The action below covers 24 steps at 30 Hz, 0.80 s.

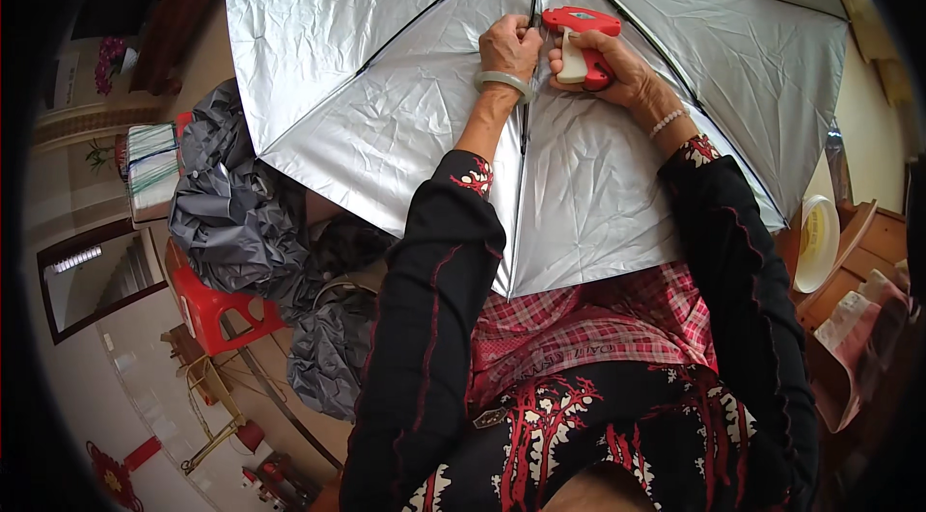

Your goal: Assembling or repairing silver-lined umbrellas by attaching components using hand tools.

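An opened umbrella with a silver lining and thin black ribs spreads across my lap, its inside facing me. My left hand is closed in a pinch at the black rib that runs down the middle of the canopy. Just right of it, my right hand wraps round a red and cream hand tool with a trigger-like lever. The tool's red nose points toward the same rib, near my left fingertips. What exactly my left fingers grip there is too small to make out.
Crumpled dark grey fabric is heaped at my left over a red plastic stool. Above it stands a bundle of white packets. On my right are a white round tub and brown wooden furniture.
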Tool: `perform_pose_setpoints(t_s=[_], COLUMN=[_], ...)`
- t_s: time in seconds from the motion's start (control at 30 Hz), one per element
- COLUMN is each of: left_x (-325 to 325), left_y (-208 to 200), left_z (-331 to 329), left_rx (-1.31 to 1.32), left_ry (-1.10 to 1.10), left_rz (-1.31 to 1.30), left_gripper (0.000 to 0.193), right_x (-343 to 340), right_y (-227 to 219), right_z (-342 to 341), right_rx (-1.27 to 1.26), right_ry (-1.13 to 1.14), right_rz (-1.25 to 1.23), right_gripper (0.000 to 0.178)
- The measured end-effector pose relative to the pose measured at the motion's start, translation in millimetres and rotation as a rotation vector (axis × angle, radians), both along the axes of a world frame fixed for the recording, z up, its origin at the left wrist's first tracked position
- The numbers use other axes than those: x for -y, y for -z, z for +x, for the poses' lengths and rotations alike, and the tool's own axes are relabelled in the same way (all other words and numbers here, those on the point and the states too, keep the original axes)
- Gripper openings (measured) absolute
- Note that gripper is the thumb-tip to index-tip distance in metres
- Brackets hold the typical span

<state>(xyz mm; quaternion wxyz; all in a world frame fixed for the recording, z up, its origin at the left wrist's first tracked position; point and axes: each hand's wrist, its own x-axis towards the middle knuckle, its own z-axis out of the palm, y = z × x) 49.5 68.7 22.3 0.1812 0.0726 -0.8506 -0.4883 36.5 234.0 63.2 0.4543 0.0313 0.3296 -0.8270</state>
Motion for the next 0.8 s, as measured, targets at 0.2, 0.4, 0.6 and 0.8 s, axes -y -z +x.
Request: perform_pose_setpoints(t_s=[0.2,0.4,0.6,0.8], left_x=[2.3,3.6,1.1,-2.5], left_y=[6.4,1.9,-2.6,-4.7], left_z=[-3.9,-2.9,0.9,-0.5], left_rx=[0.003,0.045,0.028,0.06], left_ry=[-0.03,0.051,0.054,0.033], left_rz=[0.03,-0.095,-0.197,-0.184], left_gripper=[0.019,0.025,0.025,0.024], right_x=[-2.0,0.8,7.8,7.0], right_y=[0.1,-6.3,-7.4,-1.4], right_z=[-0.9,2.2,-3.8,-8.6], right_rx=[-0.004,0.008,0.015,0.047], right_ry=[-0.015,-0.007,-0.009,0.011], right_rz=[0.01,0.079,0.165,0.242], right_gripper=[0.027,0.026,0.017,0.009])
